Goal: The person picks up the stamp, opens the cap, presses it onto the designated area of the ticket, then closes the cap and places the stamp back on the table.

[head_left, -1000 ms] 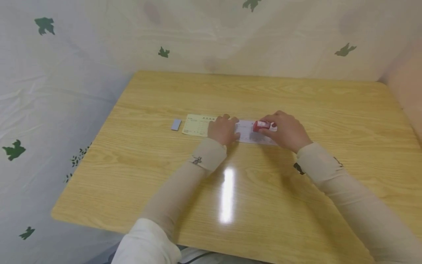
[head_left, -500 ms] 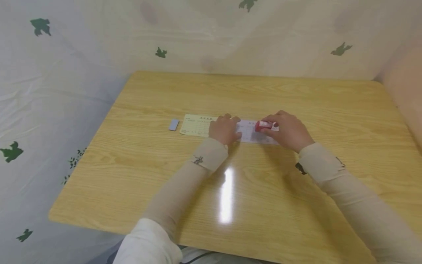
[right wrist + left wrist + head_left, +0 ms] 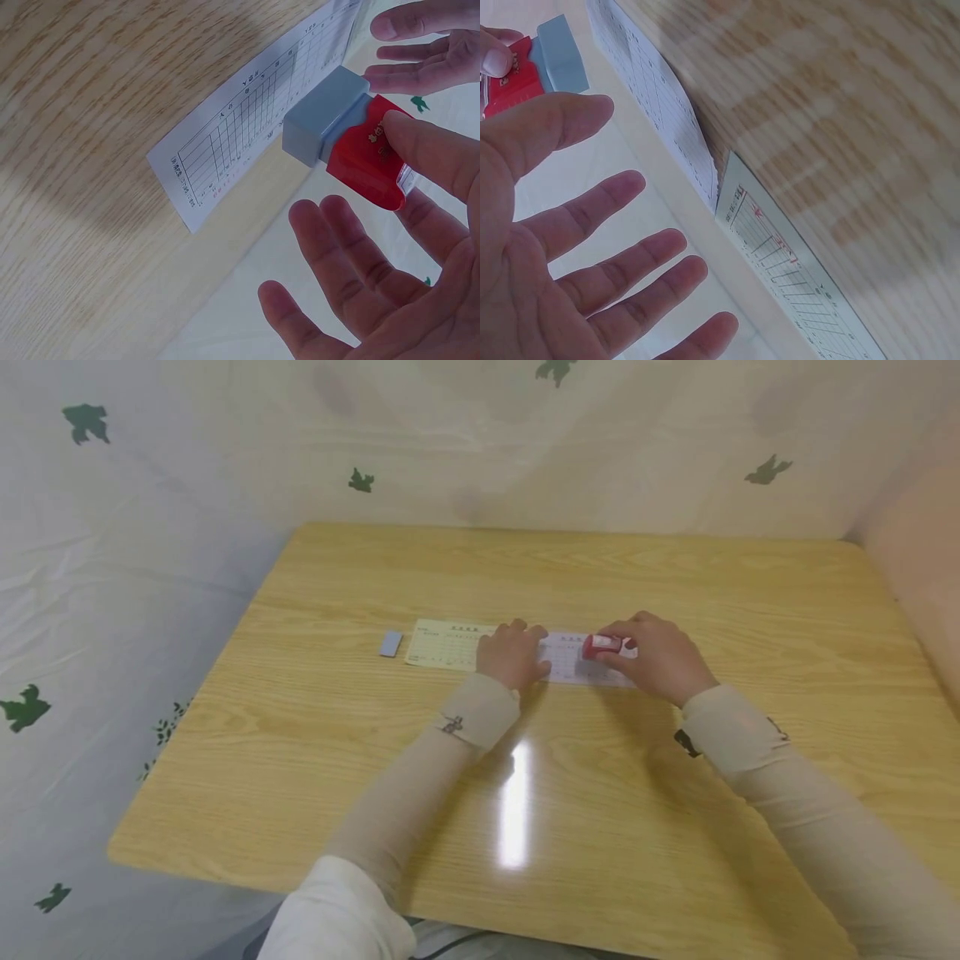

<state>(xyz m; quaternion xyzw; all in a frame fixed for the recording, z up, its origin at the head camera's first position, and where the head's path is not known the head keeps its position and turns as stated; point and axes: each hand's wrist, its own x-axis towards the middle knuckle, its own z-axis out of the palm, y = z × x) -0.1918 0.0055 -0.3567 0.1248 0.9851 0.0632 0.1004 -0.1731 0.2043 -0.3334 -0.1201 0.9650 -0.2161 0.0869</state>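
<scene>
My right hand [image 3: 660,656] pinches a red stamp [image 3: 602,647] between thumb and forefinger, its other fingers stretched out loosely. In the right wrist view the blue-grey base of the stamp [image 3: 330,112] points toward a white printed slip [image 3: 225,142], close over its ruled table. My left hand [image 3: 512,656] lies with fingers spread across the place where the white slip [image 3: 558,662] meets a yellow printed slip [image 3: 442,645]. Seen from the left wrist, those fingers are fairly straight and hold nothing. Part of both slips is hidden beneath the left hand in the head view.
A small blue-grey rectangular piece [image 3: 391,643] lies on the wooden table [image 3: 360,735] just left of the yellow slip. Pale cloth [image 3: 420,435] with green bird shapes hangs behind the table and along its left side.
The head view has turned slightly right. Both hands have shifted a little to the right over the slips, the stamp staying in the right hand's pinch.
</scene>
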